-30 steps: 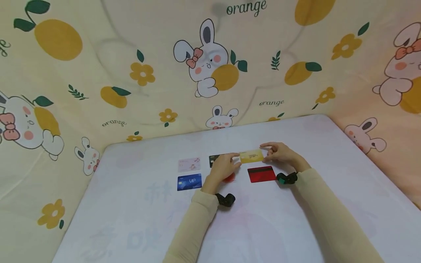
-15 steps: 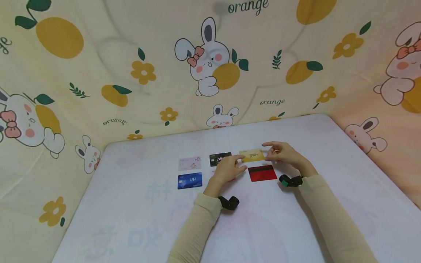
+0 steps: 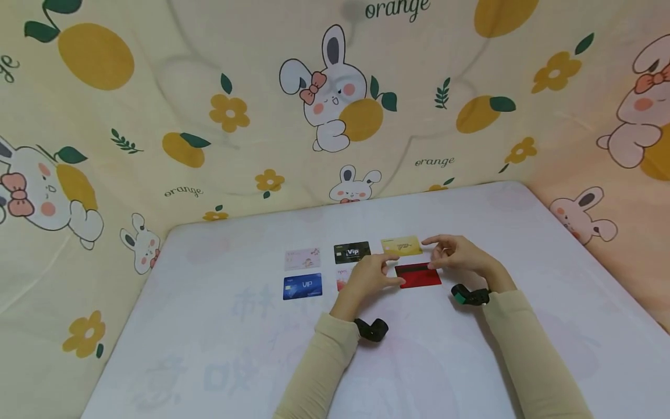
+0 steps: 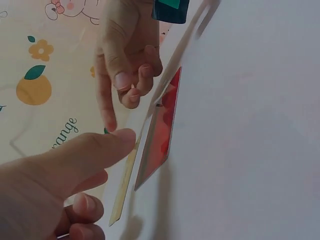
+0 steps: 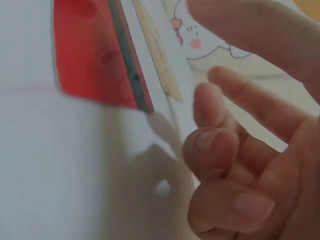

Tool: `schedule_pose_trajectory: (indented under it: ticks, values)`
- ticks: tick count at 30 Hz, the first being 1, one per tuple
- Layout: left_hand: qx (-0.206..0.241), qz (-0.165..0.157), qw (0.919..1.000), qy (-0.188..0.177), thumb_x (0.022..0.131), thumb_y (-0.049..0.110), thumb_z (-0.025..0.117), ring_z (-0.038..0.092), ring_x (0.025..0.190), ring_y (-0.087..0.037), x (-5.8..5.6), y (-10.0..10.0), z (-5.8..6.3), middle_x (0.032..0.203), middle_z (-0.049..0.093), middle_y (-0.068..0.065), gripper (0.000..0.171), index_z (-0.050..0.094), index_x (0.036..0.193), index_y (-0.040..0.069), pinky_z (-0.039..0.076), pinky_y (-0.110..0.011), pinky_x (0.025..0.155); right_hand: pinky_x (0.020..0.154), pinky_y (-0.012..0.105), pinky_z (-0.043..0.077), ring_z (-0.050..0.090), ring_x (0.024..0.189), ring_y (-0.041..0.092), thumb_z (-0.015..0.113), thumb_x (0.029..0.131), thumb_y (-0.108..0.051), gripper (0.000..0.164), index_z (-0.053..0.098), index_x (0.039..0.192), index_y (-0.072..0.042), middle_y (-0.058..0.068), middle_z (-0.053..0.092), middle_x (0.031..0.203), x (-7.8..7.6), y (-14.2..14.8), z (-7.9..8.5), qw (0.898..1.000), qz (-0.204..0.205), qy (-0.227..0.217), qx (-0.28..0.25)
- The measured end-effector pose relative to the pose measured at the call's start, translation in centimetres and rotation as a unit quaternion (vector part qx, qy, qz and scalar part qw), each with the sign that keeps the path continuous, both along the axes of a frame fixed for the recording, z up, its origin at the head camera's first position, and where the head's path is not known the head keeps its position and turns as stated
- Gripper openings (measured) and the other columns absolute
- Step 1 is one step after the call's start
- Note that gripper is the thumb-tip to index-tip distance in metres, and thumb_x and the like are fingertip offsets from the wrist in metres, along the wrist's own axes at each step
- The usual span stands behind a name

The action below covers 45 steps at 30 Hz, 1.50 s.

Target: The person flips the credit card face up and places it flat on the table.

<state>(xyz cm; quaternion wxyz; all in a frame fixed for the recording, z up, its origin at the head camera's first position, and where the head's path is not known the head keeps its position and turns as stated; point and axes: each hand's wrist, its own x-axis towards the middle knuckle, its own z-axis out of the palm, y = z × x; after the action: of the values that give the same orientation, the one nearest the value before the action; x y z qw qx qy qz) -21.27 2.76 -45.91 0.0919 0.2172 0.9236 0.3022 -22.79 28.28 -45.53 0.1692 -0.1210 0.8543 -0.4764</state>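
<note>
Since the earlier frames both hands have drawn back from the gold card (image 3: 401, 245), which now lies flat on the white table (image 3: 523, 233) at the right end of the far row, released by both hands. The left hand (image 3: 369, 276) has shifted toward the person and sits with its thumb and forefinger at the left edge of the red card (image 3: 419, 275); fingers loosely curled, grasping nothing that the views show. The right hand (image 3: 456, 255) hovers at the red card's upper right corner, just beside the gold card, index finger extended and the other fingers bent, holding nothing. The black VIP card (image 3: 352, 252), hidden in part a second ago, is now fully exposed. A pale card with red print (image 3: 342, 278) shows just left of the left hand. The pink card (image 3: 302, 258) and blue VIP card (image 3: 302, 286) lie unchanged at left.
</note>
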Motion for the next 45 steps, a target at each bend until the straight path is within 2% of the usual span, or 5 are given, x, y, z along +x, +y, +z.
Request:
schedule_pose_trajectory:
  ticks: [8, 14, 25, 36, 45]
  values:
    - [-0.058, 0.022, 0.9980, -0.008, 0.076, 0.047, 0.078, 0.041, 0.067, -0.007, 0.5, 0.8, -0.3, 0.068, 0.041, 0.006, 0.055, 0.063, 0.127, 0.029, 0.028, -0.019, 0.053, 0.061, 0.019, 0.040, 0.047, 0.067, 0.005, 0.079, 0.077, -0.011, 0.058, 0.055, 0.127, 0.005, 0.003, 0.054, 0.081, 0.9, 0.9, -0.6, 0.999, 0.036, 0.002, 0.017]
    - [-0.085, 0.027, 0.9960, 0.008, 0.075, 0.050, 0.077, 0.047, 0.076, -0.009, 0.7, 0.8, -0.4, 0.073, 0.047, 0.006, 0.055, 0.064, 0.125, 0.031, 0.032, -0.020, 0.057, 0.058, 0.019, 0.038, 0.044, 0.067, 0.006, 0.080, 0.075, -0.010, 0.057, 0.056, 0.124, 0.006, 0.009, 0.050, 0.084, 1.1, 1.0, -0.6, 0.999, 0.039, 0.000, 0.024]
    - [-0.093, 0.019, 0.9953, 0.019, 0.076, 0.047, 0.078, 0.051, 0.078, -0.009, 0.6, 0.7, -0.6, 0.077, 0.055, 0.006, 0.054, 0.065, 0.125, 0.027, 0.035, -0.021, 0.058, 0.061, 0.022, 0.037, 0.042, 0.077, 0.012, 0.082, 0.073, -0.012, 0.051, 0.059, 0.116, 0.001, 0.006, 0.044, 0.083, 1.4, 0.7, -0.5, 0.998, 0.031, -0.004, 0.060]
    - [-0.100, 0.027, 0.9944, 0.018, 0.076, 0.047, 0.077, 0.057, 0.086, -0.010, 0.8, 0.9, -0.6, 0.088, 0.064, 0.006, 0.054, 0.064, 0.126, 0.028, 0.039, -0.022, 0.063, 0.059, 0.022, 0.035, 0.041, 0.073, 0.012, 0.082, 0.071, -0.007, 0.044, 0.058, 0.107, 0.001, 0.005, 0.041, 0.080, 1.1, 0.3, -0.9, 0.997, 0.042, 0.007, 0.068]
    - [-0.111, 0.015, 0.9933, 0.030, 0.076, 0.047, 0.077, 0.060, 0.091, -0.010, 0.8, 0.9, -0.5, 0.104, 0.071, 0.004, 0.056, 0.064, 0.126, 0.026, 0.044, -0.022, 0.068, 0.057, 0.022, 0.037, 0.041, 0.068, 0.008, 0.081, 0.069, -0.001, 0.047, 0.054, 0.107, 0.004, 0.004, 0.041, 0.078, 1.2, 0.2, -0.6, 0.997, 0.057, 0.012, 0.040]
